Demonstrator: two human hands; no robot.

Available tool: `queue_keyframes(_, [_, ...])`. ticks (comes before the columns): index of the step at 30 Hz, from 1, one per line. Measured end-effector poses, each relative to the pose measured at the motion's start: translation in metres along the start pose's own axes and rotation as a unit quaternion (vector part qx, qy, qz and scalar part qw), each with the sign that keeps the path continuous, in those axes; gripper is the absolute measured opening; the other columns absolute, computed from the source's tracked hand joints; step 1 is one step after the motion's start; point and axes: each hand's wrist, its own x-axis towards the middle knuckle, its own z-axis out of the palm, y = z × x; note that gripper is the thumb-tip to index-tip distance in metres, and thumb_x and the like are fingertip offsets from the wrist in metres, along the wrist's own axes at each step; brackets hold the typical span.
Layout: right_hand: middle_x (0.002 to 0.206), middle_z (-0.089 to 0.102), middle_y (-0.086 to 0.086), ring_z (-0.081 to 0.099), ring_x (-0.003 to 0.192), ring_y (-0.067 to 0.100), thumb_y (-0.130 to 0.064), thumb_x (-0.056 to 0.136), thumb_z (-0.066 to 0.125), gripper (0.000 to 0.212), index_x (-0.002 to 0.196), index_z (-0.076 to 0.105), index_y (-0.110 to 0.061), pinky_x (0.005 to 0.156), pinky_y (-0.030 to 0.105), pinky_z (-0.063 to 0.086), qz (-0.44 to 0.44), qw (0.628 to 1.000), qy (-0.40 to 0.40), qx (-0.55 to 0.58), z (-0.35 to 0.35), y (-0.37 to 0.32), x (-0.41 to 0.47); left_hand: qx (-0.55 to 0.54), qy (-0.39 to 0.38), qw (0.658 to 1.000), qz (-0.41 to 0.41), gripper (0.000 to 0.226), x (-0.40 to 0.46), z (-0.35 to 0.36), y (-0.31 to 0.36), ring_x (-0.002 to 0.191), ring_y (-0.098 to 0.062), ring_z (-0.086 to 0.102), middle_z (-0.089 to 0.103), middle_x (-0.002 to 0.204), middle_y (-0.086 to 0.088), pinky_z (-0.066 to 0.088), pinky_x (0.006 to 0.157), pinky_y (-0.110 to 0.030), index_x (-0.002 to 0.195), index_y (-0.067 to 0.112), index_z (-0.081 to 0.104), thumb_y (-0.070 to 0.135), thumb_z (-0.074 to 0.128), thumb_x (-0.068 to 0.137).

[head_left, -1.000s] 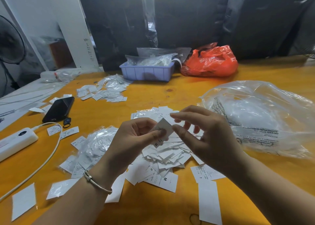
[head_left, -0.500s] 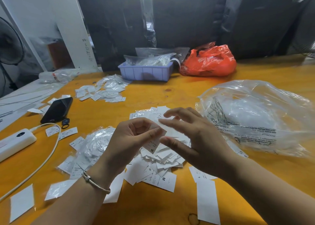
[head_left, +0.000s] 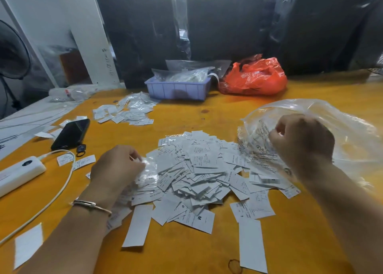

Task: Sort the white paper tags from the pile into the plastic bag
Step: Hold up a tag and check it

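A heap of white paper tags (head_left: 199, 174) with printed size letters lies in the middle of the orange table (head_left: 207, 253). A big clear plastic bag (head_left: 342, 136) sits to the right of the heap. My right hand (head_left: 302, 143) is curled at the bag's left opening, fingers closed on the plastic edge. My left hand (head_left: 118, 168) rests at the heap's left side, fingertips pinching a small clear plastic wrapper (head_left: 148, 165). Whether a tag is inside my right fist is hidden.
A black phone (head_left: 71, 133), a white power bank (head_left: 19, 174) with its cable and loose tags lie at the left. A second tag pile (head_left: 124, 114), a lilac bin (head_left: 178, 88) and an orange-red bag (head_left: 253, 76) sit at the back.
Both hands held one tag together above the heap. Now they have parted: my right hand has gone right to the bag's opening, my left has dropped to the heap's left edge.
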Motion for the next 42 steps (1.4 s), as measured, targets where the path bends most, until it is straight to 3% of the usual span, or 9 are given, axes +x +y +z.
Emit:
queue_keyframes(5, [0.122, 0.053, 0.010, 0.044, 0.116, 0.031, -0.029, 0.087, 0.060, 0.037, 0.121, 0.058, -0.014, 0.090, 0.040, 0.038, -0.004, 0.979, -0.157, -0.129, 0.015, 0.008, 0.000, 0.040, -0.006, 0.999, -0.009, 0.015, -0.002, -0.001, 0.001, 0.092, -0.025, 0.061, 0.067, 0.094, 0.003, 0.054, 0.083, -0.042, 0.090, 0.027, 0.067, 0.031, 0.077, 0.081])
queue_keyframes(9, [0.111, 0.055, 0.005, 0.047, 0.110, 0.027, -0.027, 0.090, 0.059, 0.023, 0.111, 0.061, -0.017, 0.088, 0.038, 0.038, 0.003, 0.968, -0.191, -0.164, 0.025, 0.016, 0.002, 0.088, 0.005, 0.996, 0.003, 0.045, -0.003, 0.000, 0.002, 0.122, -0.031, 0.046, 0.059, 0.127, -0.004, 0.047, 0.095, -0.046, 0.125, 0.029, 0.061, 0.032, 0.076, 0.082])
queue_keyframes(12, [0.107, 0.061, 0.005, 0.053, 0.105, 0.028, -0.013, 0.089, 0.057, 0.018, 0.104, 0.065, -0.016, 0.085, 0.035, 0.037, 0.007, 0.971, -0.182, -0.154, 0.028, 0.019, 0.004, 0.087, 0.034, 0.995, 0.035, 0.048, -0.006, 0.002, 0.008, 0.127, -0.029, 0.039, 0.054, 0.134, -0.004, 0.042, 0.096, -0.046, 0.130, 0.030, 0.058, 0.031, 0.074, 0.085])
queue_keyframes(17, [0.110, 0.061, 0.012, 0.052, 0.106, 0.033, -0.003, 0.085, 0.055, 0.025, 0.107, 0.064, -0.008, 0.083, 0.037, 0.043, 0.019, 0.981, -0.154, -0.120, 0.031, 0.025, 0.004, 0.024, 0.060, 0.993, 0.098, 0.039, -0.011, 0.011, 0.019, 0.127, -0.024, 0.039, 0.056, 0.131, 0.000, 0.041, 0.097, -0.045, 0.126, 0.027, 0.061, 0.034, 0.069, 0.089])
queue_keyframes(27, [0.093, 0.068, 0.011, 0.056, 0.097, 0.032, -0.009, 0.087, 0.057, 0.016, 0.090, 0.072, -0.011, 0.086, 0.039, 0.037, 0.024, 0.989, -0.104, -0.104, 0.034, 0.028, 0.008, -0.129, -0.005, 0.954, 0.271, 0.020, -0.031, 0.023, 0.036, 0.112, -0.001, 0.045, 0.058, 0.106, 0.023, 0.030, 0.088, -0.009, 0.100, 0.037, 0.066, 0.025, 0.075, 0.085])
queue_keyframes(33, [0.088, 0.068, 0.019, 0.060, 0.082, 0.041, -0.011, 0.086, 0.067, 0.012, 0.080, 0.073, -0.002, 0.065, 0.035, 0.040, 0.013, 1.000, 0.000, -0.012, 0.030, 0.026, 0.008, -0.140, -0.014, 0.945, 0.294, 0.019, -0.032, 0.023, 0.037, 0.111, -0.002, 0.050, 0.062, 0.105, 0.020, 0.031, 0.089, -0.008, 0.098, 0.035, 0.069, 0.022, 0.075, 0.085])
queue_keyframes(35, [0.089, 0.069, 0.017, 0.061, 0.086, 0.039, -0.015, 0.085, 0.070, 0.011, 0.083, 0.071, -0.004, 0.063, 0.033, 0.040, 0.022, 0.999, -0.009, -0.023, 0.029, 0.025, 0.009, -0.140, -0.015, 0.945, 0.295, 0.019, -0.032, 0.024, 0.037, 0.111, -0.001, 0.050, 0.062, 0.105, 0.021, 0.032, 0.089, -0.008, 0.097, 0.035, 0.069, 0.023, 0.075, 0.085])
queue_keyframes(39, [0.098, 0.057, 0.010, 0.052, 0.104, 0.033, -0.018, 0.085, 0.062, 0.017, 0.097, 0.062, -0.007, 0.073, 0.034, 0.039, 0.032, 0.975, -0.148, -0.161, 0.030, 0.027, 0.009, -0.141, -0.023, 0.943, 0.301, 0.019, -0.031, 0.026, 0.036, 0.109, 0.006, 0.049, 0.061, 0.104, 0.026, 0.033, 0.088, -0.009, 0.096, 0.036, 0.069, 0.023, 0.075, 0.085])
queue_keyframes(42, [0.094, 0.063, 0.008, 0.056, 0.094, 0.032, -0.010, 0.086, 0.058, 0.011, 0.089, 0.069, -0.009, 0.069, 0.031, 0.039, 0.033, 0.979, -0.130, -0.152, 0.029, 0.029, 0.010, -0.141, -0.024, 0.942, 0.304, 0.019, -0.030, 0.027, 0.035, 0.110, 0.011, 0.047, 0.059, 0.104, 0.030, 0.032, 0.087, -0.007, 0.096, 0.038, 0.069, 0.024, 0.075, 0.085])
